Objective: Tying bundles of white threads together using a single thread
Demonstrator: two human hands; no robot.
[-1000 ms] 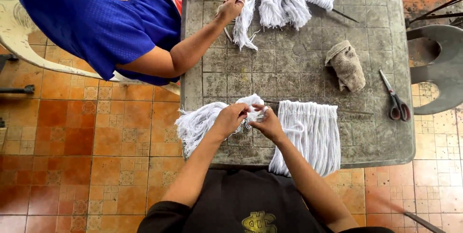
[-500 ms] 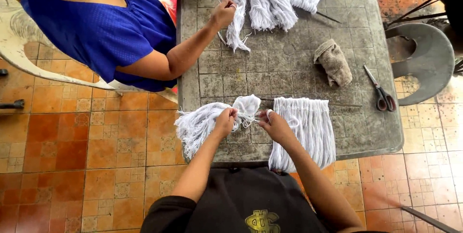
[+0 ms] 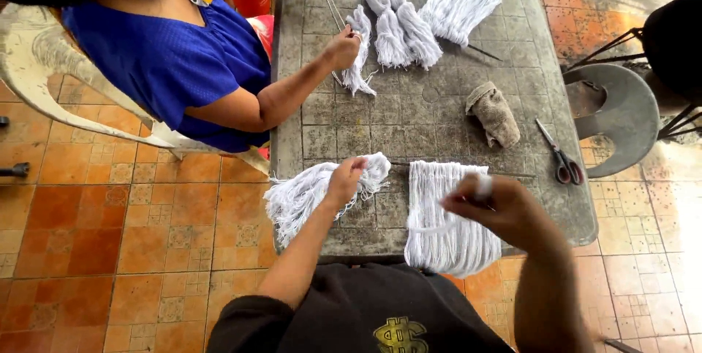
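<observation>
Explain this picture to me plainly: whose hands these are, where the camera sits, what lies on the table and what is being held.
The camera sits on a person's head and looks down at their own two bare hands. The left hand pinches a tied bundle of white yarn on the grey table. The right hand is raised and blurred, with a bit of white yarn at its fingers. Below it a flat sheet of white strands hangs over the table edge. Also there: a rag, scissors, more finished bundles. A co-worker's hand holds another bundle.
</observation>
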